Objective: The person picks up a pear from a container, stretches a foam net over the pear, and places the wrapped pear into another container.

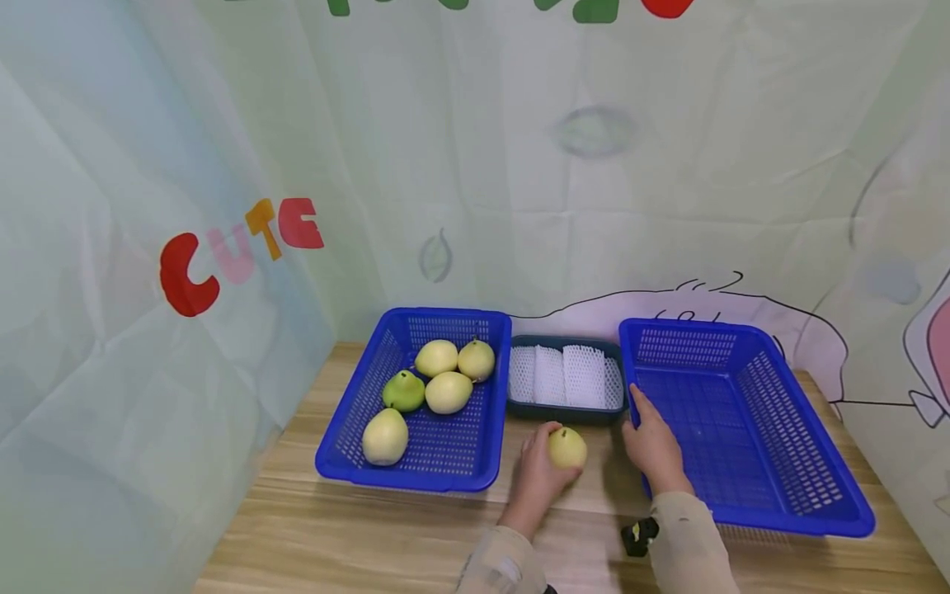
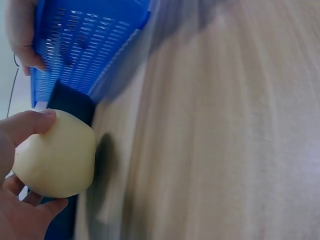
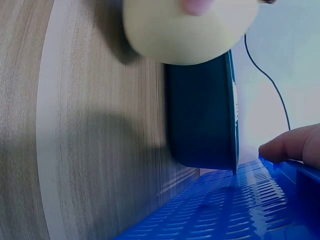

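My left hand (image 1: pixel 540 472) grips a pale yellow pear (image 1: pixel 567 448) between thumb and fingers. In the left wrist view the pear (image 2: pixel 62 157) is above the wooden table, its shadow beside it. My right hand (image 1: pixel 655 444) holds the left rim of the right-hand blue basket (image 1: pixel 742 379); in the right wrist view one finger (image 3: pixel 285 146) lies on that rim. Between the two baskets, a dark green tray (image 1: pixel 567 415) carries several white foam net sleeves (image 1: pixel 584 375). The left blue basket (image 1: pixel 445 481) contains several pears (image 1: pixel 449 393), one of them greener (image 1: pixel 404 391).
The wooden table (image 1: pixel 356 536) runs up to a printed cloth backdrop (image 1: pixel 482 206) behind and at the sides. A small black object (image 1: pixel 638 536) is beside my right wrist. Both baskets stand close to the tray's ends.
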Available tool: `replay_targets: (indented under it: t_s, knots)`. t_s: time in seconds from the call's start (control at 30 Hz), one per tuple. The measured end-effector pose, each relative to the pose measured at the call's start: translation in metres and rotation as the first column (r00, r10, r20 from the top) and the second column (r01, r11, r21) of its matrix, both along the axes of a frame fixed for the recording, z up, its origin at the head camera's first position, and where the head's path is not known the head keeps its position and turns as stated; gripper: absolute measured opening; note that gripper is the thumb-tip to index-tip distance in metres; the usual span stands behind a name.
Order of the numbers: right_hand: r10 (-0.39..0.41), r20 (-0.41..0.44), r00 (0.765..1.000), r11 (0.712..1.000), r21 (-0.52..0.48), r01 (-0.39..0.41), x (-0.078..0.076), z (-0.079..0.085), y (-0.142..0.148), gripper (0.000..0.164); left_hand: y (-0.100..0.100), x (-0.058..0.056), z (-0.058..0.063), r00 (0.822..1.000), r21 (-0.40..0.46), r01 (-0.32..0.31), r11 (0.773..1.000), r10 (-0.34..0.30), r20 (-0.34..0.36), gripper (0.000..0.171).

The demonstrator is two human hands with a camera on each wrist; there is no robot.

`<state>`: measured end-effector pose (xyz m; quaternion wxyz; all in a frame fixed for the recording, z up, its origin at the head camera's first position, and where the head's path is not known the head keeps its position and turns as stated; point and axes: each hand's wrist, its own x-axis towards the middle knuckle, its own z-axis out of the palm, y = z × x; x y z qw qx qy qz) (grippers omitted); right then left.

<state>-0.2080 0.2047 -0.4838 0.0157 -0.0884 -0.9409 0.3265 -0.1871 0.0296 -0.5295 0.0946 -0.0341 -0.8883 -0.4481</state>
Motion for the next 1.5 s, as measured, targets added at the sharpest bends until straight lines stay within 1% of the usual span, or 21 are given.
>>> replay_targets:
  t_s: [0.13, 0.33, 0.53, 0.67, 0.83, 0.9, 0.93, 1.03, 1.1, 1.17, 1.23, 1.27, 1.3, 1.33, 1.4, 1.43, 1.47, 1.5]
  knots:
    - [-0.004, 0.005, 1.0, 1.0, -0.006, 0.005, 0.0, -0.001, -0.001, 0.062, -0.001, 0.001, -0.005, 1.0, -0.008, 0.023, 1.0, -0.023, -0.005, 0.065]
    - [-0.004, 0.007, 1.0, 1.0, -0.019, 0.004, 0.0, -0.001, -0.001, 0.062, -0.003, 0.001, -0.008, 0.996, -0.012, 0.069, 0.998, -0.07, -0.059, 0.068]
    - [-0.009, 0.017, 1.0, 1.0, -0.022, 0.01, -0.001, 0.002, -0.001, 0.062, -0.006, 0.0, -0.014, 0.988, -0.079, 0.124, 0.989, -0.131, -0.079, 0.073]
    - [-0.011, 0.028, 1.0, 1.0, -0.021, 0.011, -0.001, 0.003, -0.001, 0.062, -0.006, 0.0, -0.016, 0.986, -0.096, 0.135, 0.986, -0.144, -0.088, 0.076]
    - [-0.011, 0.025, 1.0, 1.0, -0.018, 0.012, -0.001, 0.002, -0.001, 0.062, -0.008, -0.001, -0.014, 0.983, -0.107, 0.145, 0.984, -0.155, -0.094, 0.076]
    - [-0.013, 0.024, 1.0, 1.0, -0.015, 0.014, -0.001, 0.002, -0.001, 0.062, -0.009, 0.0, -0.008, 0.983, -0.105, 0.151, 0.983, -0.161, -0.091, 0.077]
    - [-0.014, 0.024, 1.0, 1.0, -0.013, 0.014, 0.0, 0.002, -0.001, 0.062, -0.01, 0.001, -0.003, 0.982, -0.092, 0.159, 0.983, -0.167, -0.087, 0.078]
    - [-0.015, 0.017, 1.0, 1.0, -0.005, 0.015, 0.0, 0.002, -0.002, 0.061, -0.016, 0.001, 0.021, 0.977, -0.017, 0.185, 0.983, -0.185, -0.108, 0.077]
    - [-0.014, 0.015, 1.0, 1.0, -0.004, 0.014, -0.001, 0.002, -0.002, 0.061, -0.023, 0.001, 0.041, 0.97, 0.063, 0.196, 0.978, -0.185, -0.157, 0.07]
    - [-0.013, 0.015, 1.0, 1.0, -0.003, 0.013, -0.001, 0.002, -0.003, 0.061, -0.032, -0.002, 0.058, 0.956, 0.106, 0.194, 0.975, -0.163, -0.244, 0.059]
    - [-0.012, 0.02, 1.0, 1.0, -0.005, 0.012, -0.001, 0.003, -0.003, 0.061, -0.043, -0.005, 0.068, 0.945, 0.095, 0.151, 0.984, -0.115, -0.305, 0.046]
    - [-0.012, 0.022, 1.0, 1.0, -0.006, 0.012, -0.001, 0.003, -0.003, 0.061, -0.049, -0.007, 0.07, 0.947, 0.072, 0.118, 0.99, -0.09, -0.309, 0.04]
    - [-0.013, 0.024, 1.0, 1.0, -0.007, 0.013, -0.001, 0.003, -0.003, 0.062, -0.054, -0.008, 0.071, 0.953, 0.038, 0.08, 0.996, -0.065, -0.295, 0.036]
    - [-0.014, 0.026, 1.0, 1.0, -0.006, 0.014, -0.001, 0.003, -0.002, 0.062, -0.06, -0.009, 0.07, 0.963, -0.006, 0.042, 0.999, -0.042, -0.267, 0.034]
    - [-0.016, 0.031, 0.999, 1.0, -0.007, 0.016, -0.001, 0.003, -0.002, 0.062, -0.068, -0.01, 0.065, 0.987, -0.098, -0.009, 0.995, -0.007, -0.162, 0.032]
    - [-0.016, 0.033, 0.999, 1.0, -0.006, 0.016, -0.001, 0.002, -0.002, 0.062, -0.072, -0.009, 0.063, 0.995, -0.14, -0.017, 0.99, 0.003, -0.101, 0.032]
    - [-0.016, 0.035, 0.999, 1.0, -0.008, 0.016, -0.001, 0.002, -0.002, 0.062, -0.074, -0.01, 0.059, 0.999, -0.179, -0.018, 0.984, 0.009, -0.047, 0.033]
    - [-0.016, 0.035, 0.999, 1.0, -0.008, 0.017, -0.002, 0.002, -0.002, 0.062, -0.076, -0.01, 0.057, 1.0, -0.197, -0.011, 0.98, 0.009, -0.009, 0.033]
